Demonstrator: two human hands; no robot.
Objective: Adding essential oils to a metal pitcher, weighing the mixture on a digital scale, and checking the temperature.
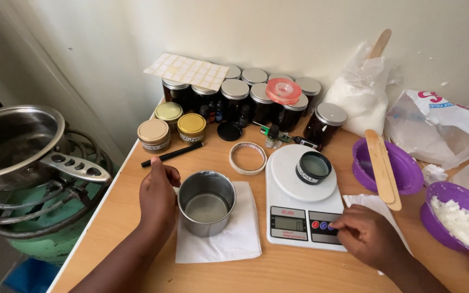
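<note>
My left hand (pixel 158 195) grips the handle side of a small steel cup (pixel 206 202) that stands on a white paper napkin (pixel 221 239). The cup holds a little pale liquid. My right hand (pixel 367 234) rests at the front right of a white kitchen scale (pixel 301 198), one fingertip on its coloured buttons. A small black tin (pixel 314 167) with pale contents sits on the scale's round platform.
Dark jars (pixel 245 97) with silver lids line the wall, with gold-lidded tins (pixel 172 122), a tape ring (pixel 247 158) and a black pen (pixel 172 154) before them. Purple bowls (pixel 403 168) with wooden sticks and white flakes (pixel 460 220) lie right. A steel pot (pixel 14 141) sits on a burner left.
</note>
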